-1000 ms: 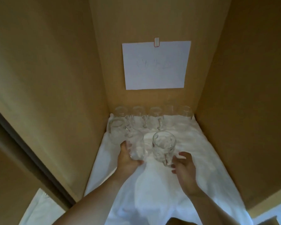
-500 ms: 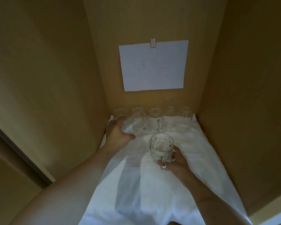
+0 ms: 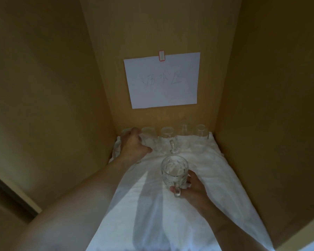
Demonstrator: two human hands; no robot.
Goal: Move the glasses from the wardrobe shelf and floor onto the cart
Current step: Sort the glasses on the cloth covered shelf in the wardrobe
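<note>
My right hand [image 3: 195, 188] grips a clear patterned glass mug [image 3: 174, 171] by its handle, upright, just above the white cloth [image 3: 216, 178] on the wardrobe shelf. My left hand [image 3: 133, 148] reaches into the back left corner, fingers curled round a clear glass [image 3: 149, 139] there. More clear glasses stand in a row along the back wall: a handled mug [image 3: 168, 140], a taller glass [image 3: 184, 132] and a tumbler [image 3: 200, 134]. Another glass at the far left is mostly hidden behind my left hand. The cart is out of view.
Wooden wardrobe walls close in on the left [image 3: 53, 105], right [image 3: 270, 124] and back. A white paper sheet [image 3: 162, 80] with handwriting is taped to the back wall. The cloth covers the whole shelf down to its front edge.
My left hand has carried its glass from the middle of the cloth into the back left corner. My right hand has closed on the mug's handle and drawn it slightly nearer.
</note>
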